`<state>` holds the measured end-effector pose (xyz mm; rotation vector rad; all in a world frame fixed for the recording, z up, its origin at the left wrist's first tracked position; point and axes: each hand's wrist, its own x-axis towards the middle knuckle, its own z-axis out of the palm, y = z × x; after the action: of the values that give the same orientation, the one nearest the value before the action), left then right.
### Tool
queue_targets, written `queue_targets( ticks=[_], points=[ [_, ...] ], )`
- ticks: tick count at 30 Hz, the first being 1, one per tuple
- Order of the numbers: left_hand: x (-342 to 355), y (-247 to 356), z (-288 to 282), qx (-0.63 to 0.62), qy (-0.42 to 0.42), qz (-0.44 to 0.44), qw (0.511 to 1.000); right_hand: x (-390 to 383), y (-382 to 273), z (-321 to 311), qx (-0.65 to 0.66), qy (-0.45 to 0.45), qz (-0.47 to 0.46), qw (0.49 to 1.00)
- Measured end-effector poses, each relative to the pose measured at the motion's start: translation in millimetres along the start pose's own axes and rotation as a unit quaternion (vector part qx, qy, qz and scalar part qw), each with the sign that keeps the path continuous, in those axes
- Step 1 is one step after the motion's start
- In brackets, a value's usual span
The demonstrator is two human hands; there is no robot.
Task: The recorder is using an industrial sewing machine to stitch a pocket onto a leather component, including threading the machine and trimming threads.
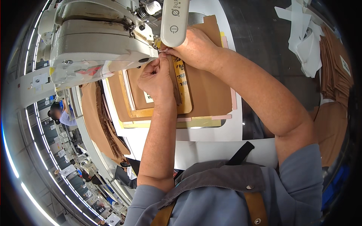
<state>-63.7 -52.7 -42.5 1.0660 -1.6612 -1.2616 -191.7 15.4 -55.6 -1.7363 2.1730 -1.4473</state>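
Observation:
An industrial sewing machine (100, 43) fills the upper left, with a light grey oblong housing (173, 20) beside its head. My left hand (156, 77) is closed, thumb and index finger pinched at a small pale piece (164, 50) by the needle area. My right hand (194, 47) reaches to the same spot from the right, fingertips closed on that piece and partly hidden by the housing. Under both hands lie a yellow template with handwriting (184, 105) and brown sheet material (213, 94). What exactly is under the needle is too small to tell.
Brown pieces are stacked at left (96, 113) and far right (335, 64), near white scraps (303, 45). A dark work surface (264, 45) extends right. Co-workers (64, 116) sit at machines along the left. A white board (211, 133) lies under the template.

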Motion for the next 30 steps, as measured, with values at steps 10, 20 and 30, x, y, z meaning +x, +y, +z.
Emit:
queue_targets(
  ticks=[10,20,30],
  points=[
    [1.5,-2.4,-1.5,-0.001,0.0,0.0,1.0,1.5,-4.4,-3.0,-0.017,-0.025,0.021,0.999],
    [1.8,-4.7,-1.1,0.015,0.001,-0.004,1.0,1.0,-5.4,-4.9,-0.016,-0.028,0.028,0.999],
    [1.8,-4.1,-0.4,0.01,-0.003,-0.002,1.0,1.5,-5.5,-5.1,-0.009,-0.028,0.03,0.999]
  ],
)
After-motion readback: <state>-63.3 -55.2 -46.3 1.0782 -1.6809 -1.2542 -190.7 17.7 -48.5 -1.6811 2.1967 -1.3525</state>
